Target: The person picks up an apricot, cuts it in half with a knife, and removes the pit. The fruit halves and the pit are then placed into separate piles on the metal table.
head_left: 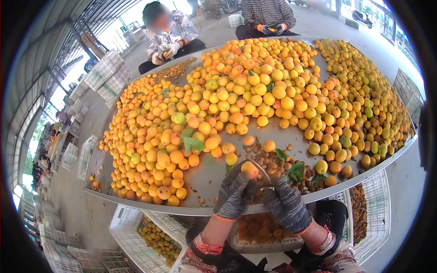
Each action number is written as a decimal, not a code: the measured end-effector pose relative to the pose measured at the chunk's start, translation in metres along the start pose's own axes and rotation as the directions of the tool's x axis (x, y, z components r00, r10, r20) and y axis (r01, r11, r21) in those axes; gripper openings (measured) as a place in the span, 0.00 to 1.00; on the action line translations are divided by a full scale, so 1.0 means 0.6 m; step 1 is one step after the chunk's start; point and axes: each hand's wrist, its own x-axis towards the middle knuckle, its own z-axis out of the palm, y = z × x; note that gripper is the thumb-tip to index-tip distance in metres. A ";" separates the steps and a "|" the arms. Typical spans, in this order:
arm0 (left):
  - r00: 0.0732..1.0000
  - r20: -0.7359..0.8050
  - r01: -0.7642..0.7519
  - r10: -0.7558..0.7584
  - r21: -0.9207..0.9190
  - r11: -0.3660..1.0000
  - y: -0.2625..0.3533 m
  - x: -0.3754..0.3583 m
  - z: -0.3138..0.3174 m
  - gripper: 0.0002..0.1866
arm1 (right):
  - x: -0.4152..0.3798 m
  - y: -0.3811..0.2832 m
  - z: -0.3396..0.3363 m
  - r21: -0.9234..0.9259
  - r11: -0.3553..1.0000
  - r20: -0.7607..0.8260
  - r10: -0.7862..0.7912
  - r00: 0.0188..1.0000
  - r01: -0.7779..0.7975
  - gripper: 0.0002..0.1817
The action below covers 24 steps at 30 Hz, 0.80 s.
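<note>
My left hand (234,193), in a dark grey knit glove, is closed around an orange-yellow apricot (249,169) at the metal table's near edge. My right hand (289,204), gloved alike, is closed on the handle end of a thin curved blade (260,171), which lies against the apricot. The handle itself is hidden in the fingers. Just beyond both hands, brown pits (269,161) and green leaves (297,172) lie on the metal table (207,169). A large heap of apricots (246,91) spreads over the table behind them.
Below the near edge stand a white crate of yellow-green fruit (157,241), a container of orange pieces (261,229) and a crate of brown pits (358,214). Across the table sit two people (170,34) (268,16) with gloved hands. Stacked crates (109,75) stand at the left.
</note>
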 end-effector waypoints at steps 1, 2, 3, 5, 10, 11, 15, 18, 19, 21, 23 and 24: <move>1.000 0.001 0.001 -0.001 -0.001 1.000 -0.001 0.000 0.001 0.18 | -0.001 0.001 0.001 -0.001 1.000 0.000 0.001 1.000 -0.001 0.09; 1.000 -0.011 -0.005 0.005 0.002 1.000 -0.002 0.001 0.001 0.17 | -0.003 0.002 0.003 -0.045 0.999 0.020 0.004 1.000 -0.004 0.09; 1.000 -0.023 -0.012 0.012 0.005 1.000 -0.003 0.001 0.002 0.16 | -0.003 0.004 0.006 -0.088 0.996 0.040 0.008 0.999 -0.005 0.09; 1.000 -0.022 -0.007 0.006 -0.026 1.000 -0.005 0.001 0.001 0.15 | -0.003 0.007 0.011 -0.089 0.995 0.034 0.043 0.998 -0.040 0.10; 0.991 -0.132 0.019 -0.031 -0.092 0.996 -0.010 -0.001 0.004 0.15 | 0.004 -0.002 0.015 -0.038 0.994 0.029 0.105 0.994 -0.104 0.10; 0.992 -0.113 0.045 -0.058 -0.117 0.992 -0.011 0.000 -0.001 0.14 | 0.005 -0.002 0.016 -0.032 0.994 0.022 0.108 0.994 -0.107 0.11; 0.992 -0.096 -0.068 0.080 0.118 0.991 -0.047 0.013 -0.038 0.19 | 0.002 -0.004 0.023 -0.008 1.000 -0.064 0.022 0.998 -0.022 0.11; 0.987 0.030 -0.155 0.160 0.468 0.870 -0.043 0.016 -0.049 0.25 | 0.002 -0.006 0.020 -0.054 0.998 -0.039 0.032 0.999 -0.034 0.12; 0.987 0.029 -0.156 0.161 0.468 0.870 -0.037 0.015 -0.046 0.25 | 0.003 -0.005 0.021 -0.054 0.998 -0.039 0.031 0.999 -0.033 0.12; 0.671 0.492 -0.677 0.556 0.711 0.188 -0.023 0.013 -0.034 0.27 | 0.003 -0.003 0.023 -0.057 0.996 -0.018 0.062 0.998 -0.062 0.12; 0.682 0.497 -0.666 0.537 0.725 0.175 -0.024 0.013 -0.039 0.25 | 0.002 -0.005 0.023 -0.062 0.997 -0.027 0.049 0.998 -0.051 0.12; 0.692 0.504 -0.656 0.517 0.738 0.159 -0.022 0.013 -0.039 0.23 | 0.002 -0.006 0.024 -0.067 0.997 -0.038 0.036 0.999 -0.039 0.13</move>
